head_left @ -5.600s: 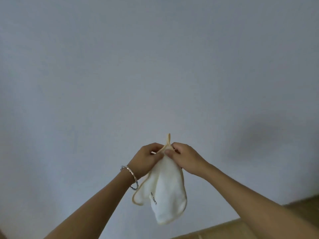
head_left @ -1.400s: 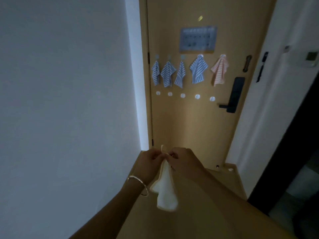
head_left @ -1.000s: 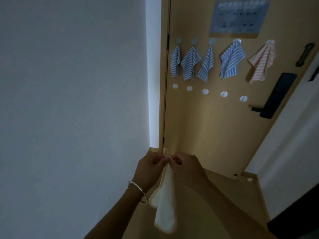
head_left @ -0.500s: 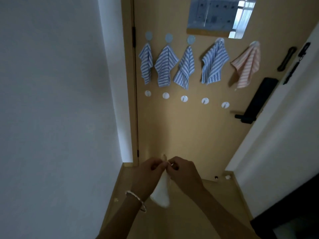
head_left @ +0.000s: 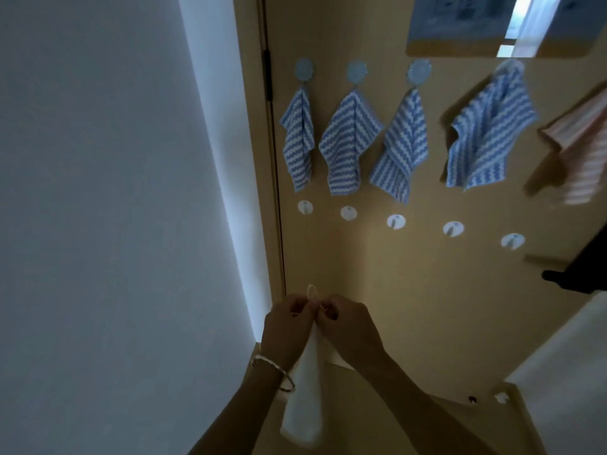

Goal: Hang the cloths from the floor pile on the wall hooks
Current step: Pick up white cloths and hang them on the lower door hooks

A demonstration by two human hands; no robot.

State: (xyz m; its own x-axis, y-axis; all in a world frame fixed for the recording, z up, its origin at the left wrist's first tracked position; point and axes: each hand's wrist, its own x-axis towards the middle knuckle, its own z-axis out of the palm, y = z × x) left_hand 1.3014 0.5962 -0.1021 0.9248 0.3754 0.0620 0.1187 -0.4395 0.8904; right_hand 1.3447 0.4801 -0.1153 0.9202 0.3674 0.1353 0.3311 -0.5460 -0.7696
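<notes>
A cream white cloth (head_left: 303, 389) hangs from both my hands, its small loop (head_left: 312, 290) sticking up between them. My left hand (head_left: 285, 326), with a silver bangle on the wrist, and my right hand (head_left: 348, 326) each pinch the cloth's top by the loop. On the tan door (head_left: 377, 284) ahead, an upper row of hooks carries several blue striped cloths (head_left: 348, 142) and a pink striped cloth (head_left: 584, 149). Below runs a row of bare white hooks, the leftmost hook (head_left: 305, 207) straight above my hands.
A white wall (head_left: 115, 224) fills the left side up to the door hinge edge. A black door handle (head_left: 578, 274) sticks out at the right. A framed notice (head_left: 499, 24) is fixed above the hooks. White wall panels stand at the lower right.
The view has closed in on the door, so the hooks and hung cloths look larger. My hands keep pinching the cloth's loop and sit nearer the lower row of hooks.
</notes>
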